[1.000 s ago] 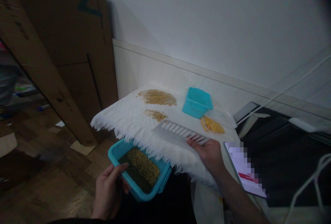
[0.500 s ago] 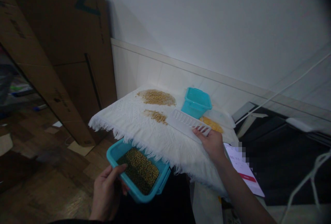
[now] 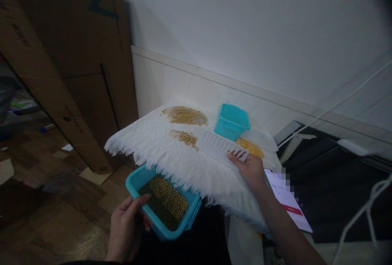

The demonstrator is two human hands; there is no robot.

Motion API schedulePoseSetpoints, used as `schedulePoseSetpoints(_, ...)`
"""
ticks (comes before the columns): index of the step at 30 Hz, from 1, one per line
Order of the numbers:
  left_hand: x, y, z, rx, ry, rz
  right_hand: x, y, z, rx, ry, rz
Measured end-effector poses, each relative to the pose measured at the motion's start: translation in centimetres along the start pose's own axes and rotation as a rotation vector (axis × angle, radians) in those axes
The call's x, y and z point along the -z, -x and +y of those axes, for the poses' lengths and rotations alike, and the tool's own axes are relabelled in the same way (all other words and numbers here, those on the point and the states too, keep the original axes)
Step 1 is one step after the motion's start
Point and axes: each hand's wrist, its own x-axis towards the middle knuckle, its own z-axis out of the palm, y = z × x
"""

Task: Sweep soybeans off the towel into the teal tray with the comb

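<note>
My left hand [image 3: 127, 226] grips the near left rim of a blue plastic box [image 3: 167, 232], held below the table's front edge. Inside the box lie pale yellow soybeans [image 3: 171, 197] beside small dark green beans [image 3: 154, 203]. My right hand [image 3: 249, 171] is closed on the right end of a white slotted plastic strip [image 3: 211, 144], held low over the cloth. Just past the strip's left end is a small heap of soybeans [image 3: 187, 137]; a larger heap of soybeans [image 3: 186, 116] lies farther back. A second blue box [image 3: 232, 129] stands behind the strip.
A white fringed cloth [image 3: 143, 138] covers the table. Yellow pieces [image 3: 251, 147] lie by a clear container at the right. A lit phone or tablet [image 3: 288, 203] rests at the right edge. A big cardboard box [image 3: 92, 93] stands left, and a wall [image 3: 214, 81] closes the back.
</note>
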Motion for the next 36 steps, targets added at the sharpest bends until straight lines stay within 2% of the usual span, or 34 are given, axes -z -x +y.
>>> schedulePoseSetpoints(5, -0.5, 0.5, 0.7, 0.02, 0.019, -0.01, 0.3, 0.7, -0.5, -0.024, -0.009, -0.002)
schedulePoseSetpoints(15, -0.4, 0.2, 0.4, -0.003, -0.011, 0.002, -0.5, 0.7, -1.1, -0.004, -0.038, -0.036)
schedulePoseSetpoints(25, -0.5, 0.3, 0.6, 0.018, 0.024, 0.006, -0.5, 0.9, -1.2, 0.004, -0.007, 0.046)
schedulePoseSetpoints(36, 0.6, -0.6, -1.0, -0.007, 0.057, -0.007, -1.4, 0.1, -1.0, 0.0, -0.016, -0.033)
